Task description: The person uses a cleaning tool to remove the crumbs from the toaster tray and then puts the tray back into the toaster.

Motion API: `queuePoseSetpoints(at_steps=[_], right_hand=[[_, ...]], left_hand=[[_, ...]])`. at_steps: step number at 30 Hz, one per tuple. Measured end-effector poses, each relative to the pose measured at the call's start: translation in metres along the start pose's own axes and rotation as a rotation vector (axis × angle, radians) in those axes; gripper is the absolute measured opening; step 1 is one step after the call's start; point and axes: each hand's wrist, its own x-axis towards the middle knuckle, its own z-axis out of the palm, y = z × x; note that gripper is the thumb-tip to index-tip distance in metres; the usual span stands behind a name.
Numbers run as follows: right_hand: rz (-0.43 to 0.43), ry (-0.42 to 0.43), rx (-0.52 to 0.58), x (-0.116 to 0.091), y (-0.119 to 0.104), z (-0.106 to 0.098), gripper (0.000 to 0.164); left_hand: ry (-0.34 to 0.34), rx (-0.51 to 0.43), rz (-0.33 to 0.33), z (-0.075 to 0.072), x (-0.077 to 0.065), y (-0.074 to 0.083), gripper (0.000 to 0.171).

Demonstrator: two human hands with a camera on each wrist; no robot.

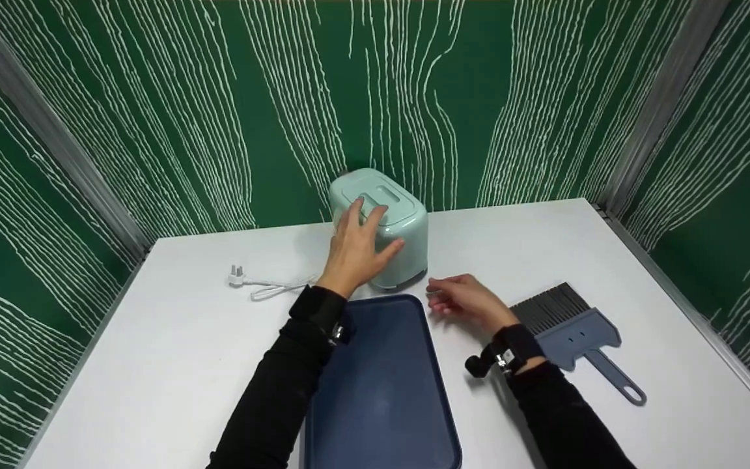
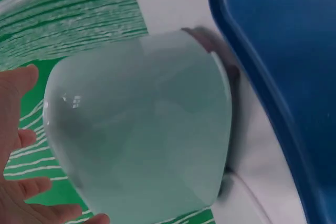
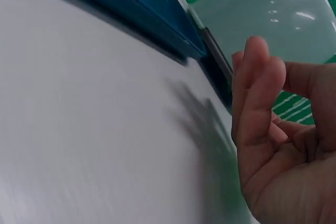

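Note:
A mint-green toaster [image 1: 407, 244] with a lid on top stands at the back of the white table. My left hand [image 1: 355, 254] is over the near end of its lid, fingers spread, with the thumb to the right. In the left wrist view the spread fingers [image 2: 37, 187] show beside the toaster's top edge. To the right of the toaster's base, my right hand [image 1: 469, 301] hovers with loosely bent fingers and nothing visible in them. The right wrist view shows this hand [image 3: 278, 124] near the toaster's lower edge.
A dark blue tray [image 1: 385, 384] lies in front of the toaster, partly under my left forearm. A white power cord with its plug [image 1: 237, 279] lies to the left. On the right is a blue-grey hand brush [image 1: 573, 335] with dark bristles. Green, white-streaked walls [image 1: 407, 98] enclose the table.

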Motion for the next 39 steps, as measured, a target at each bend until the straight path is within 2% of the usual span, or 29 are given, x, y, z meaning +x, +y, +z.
queuePoseSetpoints(at_steps=[7,14,22,29,34,39], right_hand=[[0.029,-0.026,0.240,0.013,0.004,0.021,0.028],[0.043,0.000,0.345,0.026,0.000,0.032,0.025],[0.120,0.035,0.378,0.031,-0.005,0.032,0.032],[0.125,-0.012,0.480,0.033,-0.006,0.030,0.026],[0.106,-0.033,0.463,0.032,-0.005,0.030,0.024],[0.105,-0.046,0.417,0.032,-0.005,0.030,0.028]], left_hand=[[-0.011,-0.057,-0.062,0.021,0.002,0.002,0.071],[0.024,-0.049,-0.080,0.030,0.002,0.000,0.069],[0.031,-0.049,-0.075,0.034,0.003,-0.001,0.068],[0.074,-0.042,-0.030,0.037,0.002,-0.003,0.065],[0.068,-0.035,-0.038,0.036,0.002,-0.002,0.066],[0.065,-0.023,-0.041,0.036,0.002,-0.002,0.066]])
